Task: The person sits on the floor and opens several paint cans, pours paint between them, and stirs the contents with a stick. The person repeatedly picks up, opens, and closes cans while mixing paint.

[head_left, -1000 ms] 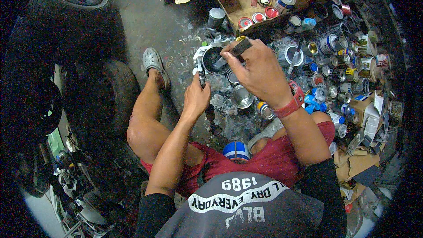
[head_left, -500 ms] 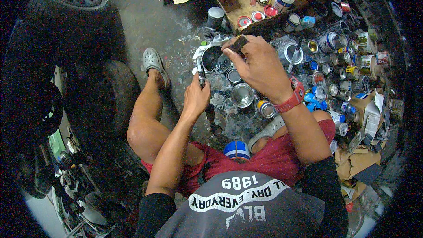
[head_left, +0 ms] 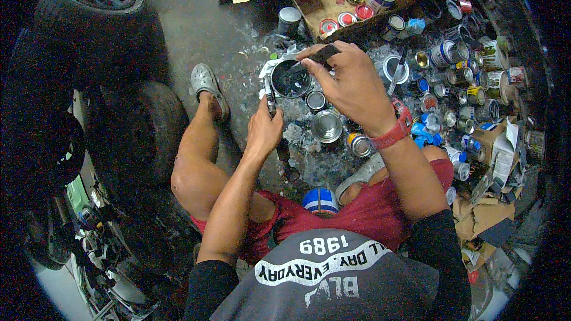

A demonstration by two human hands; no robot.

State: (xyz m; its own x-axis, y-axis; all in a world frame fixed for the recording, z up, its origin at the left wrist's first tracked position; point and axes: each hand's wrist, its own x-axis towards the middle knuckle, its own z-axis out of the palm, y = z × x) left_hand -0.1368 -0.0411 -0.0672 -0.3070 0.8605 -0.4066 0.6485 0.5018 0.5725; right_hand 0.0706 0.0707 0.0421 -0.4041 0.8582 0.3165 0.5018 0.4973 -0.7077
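My left hand is closed around the slim dark handle of a tool. The tool's pale metal end rests beside the rim of a round can with dark liquid in it. Above the can's right side, my right hand pinches a flat dark strip-like tool between thumb and fingers. A thin pale end slants from under those fingers toward the can's opening. My fingers partly hide this tool, so its exact kind cannot be told.
A small lidded tin and an open silver can stand nearby. Behind them is a cardboard box with tins. Crowded paint cans fill the right side; tyres stand at left. A blue-and-white can sits between my legs.
My right hand has turned slightly, and its dark tool lies at a different tilt, with the pale end now showing over the can. My left hand has barely moved.
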